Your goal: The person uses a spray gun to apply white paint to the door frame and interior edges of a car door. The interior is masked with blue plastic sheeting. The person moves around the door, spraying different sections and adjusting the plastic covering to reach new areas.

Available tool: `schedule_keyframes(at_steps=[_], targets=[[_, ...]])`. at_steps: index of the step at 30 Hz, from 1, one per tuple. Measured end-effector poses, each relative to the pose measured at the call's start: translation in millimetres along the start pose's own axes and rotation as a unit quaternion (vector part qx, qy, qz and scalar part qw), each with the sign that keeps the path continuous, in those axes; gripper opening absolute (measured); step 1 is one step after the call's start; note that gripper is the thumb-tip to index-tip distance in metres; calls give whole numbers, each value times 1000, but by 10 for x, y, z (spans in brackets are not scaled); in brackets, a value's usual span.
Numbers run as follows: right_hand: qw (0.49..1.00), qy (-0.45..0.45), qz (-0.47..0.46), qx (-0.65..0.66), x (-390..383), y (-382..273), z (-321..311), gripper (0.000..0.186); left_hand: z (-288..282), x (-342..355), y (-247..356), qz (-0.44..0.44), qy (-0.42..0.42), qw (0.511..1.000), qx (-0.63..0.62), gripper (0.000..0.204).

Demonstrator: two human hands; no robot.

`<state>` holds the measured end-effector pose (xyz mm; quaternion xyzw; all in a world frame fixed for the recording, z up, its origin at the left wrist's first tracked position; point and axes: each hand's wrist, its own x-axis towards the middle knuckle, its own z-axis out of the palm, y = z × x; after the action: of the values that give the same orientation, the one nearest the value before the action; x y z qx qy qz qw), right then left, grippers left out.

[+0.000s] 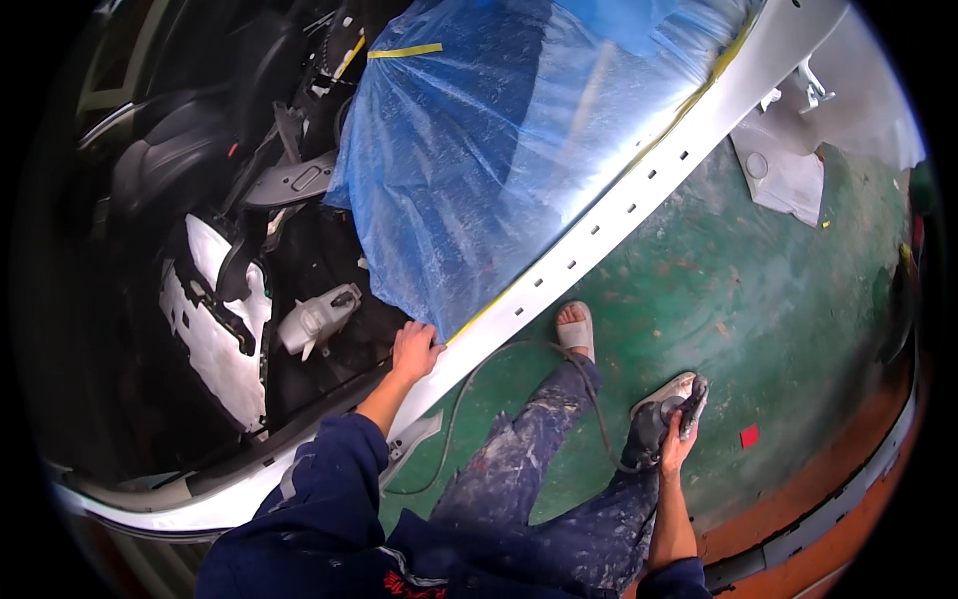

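Note:
My left hand (413, 351) has its fingers curled at the lower corner of the blue plastic sheet (449, 160), by the yellow tape (474, 315) along the white car body sill (559, 260); what is between the fingers is hard to make out. At lower right my right hand (677, 449) grips a dark hand-held power tool (671, 414) with a pale dusty top, held over one shoe. A grey hose (459, 399) loops from the tool around my leg.
Left of the sheet, the dark car interior holds a seat (180, 160), white panels (205, 349) and a plastic reservoir (309, 324). A pale sheet (788, 190) lies on the green floor (659, 290), with a red scrap (749, 436). A dark curved strip (798, 534) borders the lower right.

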<state>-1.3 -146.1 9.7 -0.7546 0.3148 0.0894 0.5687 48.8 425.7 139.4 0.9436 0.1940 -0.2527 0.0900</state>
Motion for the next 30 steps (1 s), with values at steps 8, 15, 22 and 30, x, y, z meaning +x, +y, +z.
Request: schedule_keyframes(at_steps=[8, 15, 22, 30], targets=[[998, -29, 44, 19, -91, -416, 61, 21, -33, 55, 2, -95, -77, 986, -111, 26], [997, -12, 67, 30, -53, -250, -131, 25, -76, -7, -1, 17, -92, 993, 77, 29], [997, -35, 45, 59, -96, -408, -2, 29, -82, 207, 5, -102, -169, 951, -237, 21], [997, -23, 57, 39, -117, -488, -71, 18, -1764, 876, 883, -4, -82, 598, -797, 18]])
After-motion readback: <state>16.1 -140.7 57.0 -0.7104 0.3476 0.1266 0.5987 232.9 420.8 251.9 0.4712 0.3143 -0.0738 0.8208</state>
